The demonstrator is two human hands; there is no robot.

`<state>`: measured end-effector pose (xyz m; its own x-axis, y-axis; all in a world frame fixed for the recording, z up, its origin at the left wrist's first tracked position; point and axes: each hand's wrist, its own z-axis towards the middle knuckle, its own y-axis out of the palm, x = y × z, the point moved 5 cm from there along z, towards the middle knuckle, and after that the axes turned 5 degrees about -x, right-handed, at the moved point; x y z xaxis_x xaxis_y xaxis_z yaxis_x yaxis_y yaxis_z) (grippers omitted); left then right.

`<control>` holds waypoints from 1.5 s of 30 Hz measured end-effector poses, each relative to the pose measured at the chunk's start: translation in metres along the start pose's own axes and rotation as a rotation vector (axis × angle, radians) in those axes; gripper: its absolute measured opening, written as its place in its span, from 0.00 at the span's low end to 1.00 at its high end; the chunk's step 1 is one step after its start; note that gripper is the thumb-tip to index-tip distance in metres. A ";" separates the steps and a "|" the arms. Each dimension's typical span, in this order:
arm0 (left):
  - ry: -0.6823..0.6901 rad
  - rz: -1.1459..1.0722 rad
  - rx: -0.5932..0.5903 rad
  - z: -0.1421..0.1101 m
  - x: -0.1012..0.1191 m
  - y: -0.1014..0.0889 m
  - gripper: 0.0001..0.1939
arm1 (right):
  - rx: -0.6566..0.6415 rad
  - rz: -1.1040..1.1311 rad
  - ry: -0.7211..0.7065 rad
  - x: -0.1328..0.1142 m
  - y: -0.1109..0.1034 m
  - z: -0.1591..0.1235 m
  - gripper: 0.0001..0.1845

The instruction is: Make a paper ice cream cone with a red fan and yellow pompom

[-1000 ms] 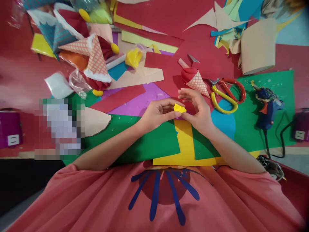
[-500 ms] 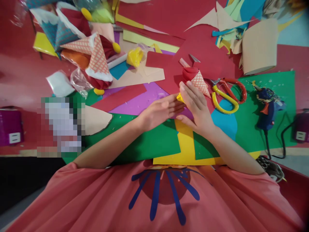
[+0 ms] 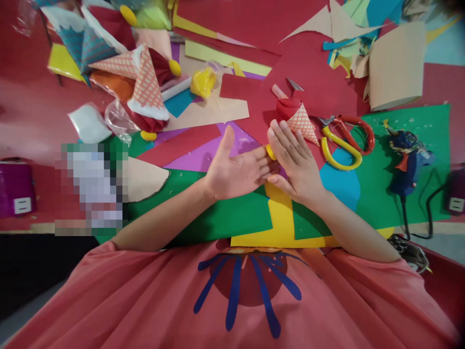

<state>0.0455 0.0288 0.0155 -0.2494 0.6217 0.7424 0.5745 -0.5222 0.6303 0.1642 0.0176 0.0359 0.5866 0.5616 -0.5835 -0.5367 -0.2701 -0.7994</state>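
My left hand (image 3: pixel 238 167) is turned palm up, thumb raised and fingers stretched out to the right. Across its fingertips lies my right hand (image 3: pixel 292 160), palm down with straight fingers. A small yellow lump (image 3: pixel 271 151), looking like soft modelling clay, shows between the two hands; part of it is hidden. Just beyond my right fingers lies a paper cone (image 3: pixel 304 125) with an orange lattice pattern and red filling (image 3: pixel 288 107). To its right are scissors (image 3: pixel 341 150) with one yellow and one red handle loop.
Finished-looking cones (image 3: pixel 147 87) with white rims lie at the upper left, near a bag of yellow clay (image 3: pixel 204 82). A blue glue gun (image 3: pixel 405 160) with a cord rests on green paper (image 3: pixel 432 126) at right. A beige paper roll (image 3: pixel 397 68) stands behind. Paper scraps cover the back.
My left hand has rolled open, its palm now facing up and its thumb lifted away. The right hand's fingers have shifted slightly and spread, and the yellow lump stays between the hands.
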 end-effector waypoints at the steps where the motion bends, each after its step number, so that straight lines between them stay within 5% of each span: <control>1: 0.022 0.018 0.058 -0.001 0.004 -0.004 0.52 | -0.004 -0.002 -0.022 -0.001 0.001 0.000 0.42; 4: 0.081 -0.027 0.169 -0.003 0.010 -0.013 0.51 | -0.057 -0.020 -0.173 -0.013 0.009 -0.002 0.40; 7: 0.062 -0.173 0.131 -0.002 0.003 -0.010 0.44 | -0.096 -0.047 -0.269 -0.023 0.016 -0.004 0.39; 10: -0.024 -0.210 0.056 -0.001 -0.006 -0.001 0.39 | -0.048 -0.048 -0.131 -0.011 0.011 -0.001 0.40; 13: 0.016 -0.156 0.153 -0.003 0.001 -0.007 0.40 | -0.006 -0.034 0.030 0.005 0.005 0.001 0.42; 16: 0.108 -0.145 0.229 -0.005 0.010 -0.017 0.41 | -0.050 -0.027 -0.046 -0.003 0.010 0.001 0.41; 20: 0.031 -0.294 0.113 -0.002 -0.006 -0.012 0.38 | -0.130 -0.029 -0.226 -0.023 0.022 -0.002 0.35; 23: -0.161 -0.357 -0.041 -0.002 -0.022 0.005 0.37 | -0.038 -0.095 -0.162 -0.013 0.013 -0.004 0.36; 27: -0.011 -0.439 0.157 -0.005 -0.002 0.000 0.39 | 0.025 -0.187 -0.093 0.000 0.004 -0.005 0.37; 31: 0.114 -0.484 0.289 -0.006 0.014 -0.006 0.39 | -0.030 -0.295 -0.365 -0.028 0.017 -0.007 0.32; 34: -0.042 -0.510 0.275 -0.002 -0.005 0.003 0.42 | -0.036 -0.296 -0.417 -0.037 0.021 -0.007 0.32; 37: -0.237 -0.517 0.161 0.000 -0.022 0.014 0.44 | 0.056 -0.325 -0.216 -0.017 0.009 -0.005 0.36; 40: -0.074 -0.445 0.201 -0.001 -0.009 0.003 0.39 | 0.038 -0.279 -0.129 -0.003 0.002 -0.005 0.37; 45: 0.125 -0.337 0.272 -0.005 0.007 -0.015 0.33 | -0.132 -0.241 -0.378 -0.032 0.022 -0.007 0.30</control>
<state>0.0312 0.0385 0.0124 -0.5406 0.6469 0.5378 0.6249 -0.1192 0.7716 0.1377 -0.0123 0.0357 0.4093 0.8596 -0.3057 -0.3161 -0.1807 -0.9314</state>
